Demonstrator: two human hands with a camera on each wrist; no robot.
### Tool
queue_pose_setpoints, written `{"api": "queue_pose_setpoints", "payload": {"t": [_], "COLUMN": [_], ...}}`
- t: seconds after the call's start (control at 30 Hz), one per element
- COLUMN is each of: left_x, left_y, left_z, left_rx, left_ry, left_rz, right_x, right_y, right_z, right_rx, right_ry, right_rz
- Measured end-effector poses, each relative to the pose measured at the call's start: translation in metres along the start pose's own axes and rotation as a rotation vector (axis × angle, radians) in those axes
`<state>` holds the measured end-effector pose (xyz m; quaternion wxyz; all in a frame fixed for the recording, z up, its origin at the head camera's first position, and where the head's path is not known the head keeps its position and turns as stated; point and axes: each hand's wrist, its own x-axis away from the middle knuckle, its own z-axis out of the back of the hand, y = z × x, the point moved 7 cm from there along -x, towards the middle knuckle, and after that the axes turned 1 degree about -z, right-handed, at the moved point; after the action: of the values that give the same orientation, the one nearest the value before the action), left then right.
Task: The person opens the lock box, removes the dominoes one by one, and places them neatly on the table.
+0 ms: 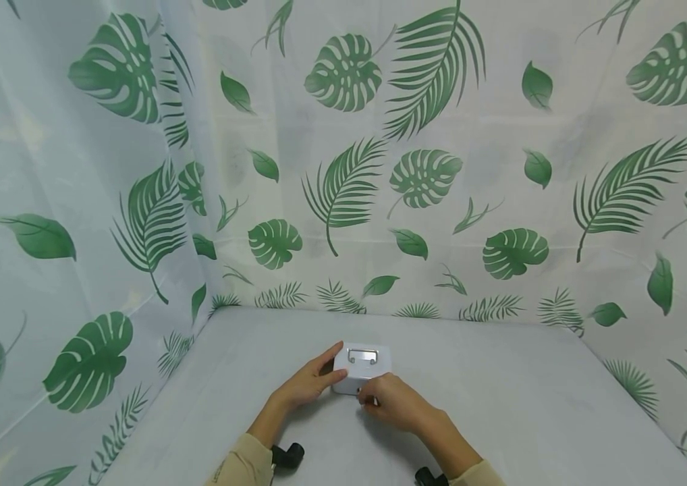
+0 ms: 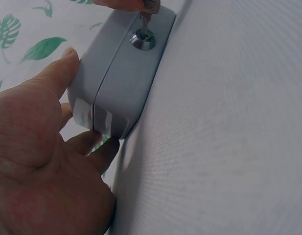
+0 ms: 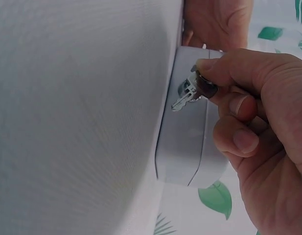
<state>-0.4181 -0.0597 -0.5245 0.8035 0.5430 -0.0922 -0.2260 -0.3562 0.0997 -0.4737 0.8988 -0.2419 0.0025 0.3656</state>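
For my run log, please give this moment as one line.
left hand: steadies white lock box | right hand: pinches key at lock | table

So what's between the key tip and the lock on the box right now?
Nothing. In the right wrist view the key, pinched by the right hand, sits just off the lock on the box; the gap is bare.
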Motion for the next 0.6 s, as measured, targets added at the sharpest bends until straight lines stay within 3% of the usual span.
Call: {"api": "queue_pose_setpoints", "payload": {"t": [0.6], "left_x": [-0.0001], "left_y": [0.0005], "left_z": [-0.0004], "left_rx": [0.008], "left_ry": [-0.011], "left_rz": [-0.013], "right_x": [0.0011], "right_y": [0.0078], "right_z": [-0.0030], "right_rx": [-0.032], "right_ry": [0.011], "right_rz": [-0.027]}}
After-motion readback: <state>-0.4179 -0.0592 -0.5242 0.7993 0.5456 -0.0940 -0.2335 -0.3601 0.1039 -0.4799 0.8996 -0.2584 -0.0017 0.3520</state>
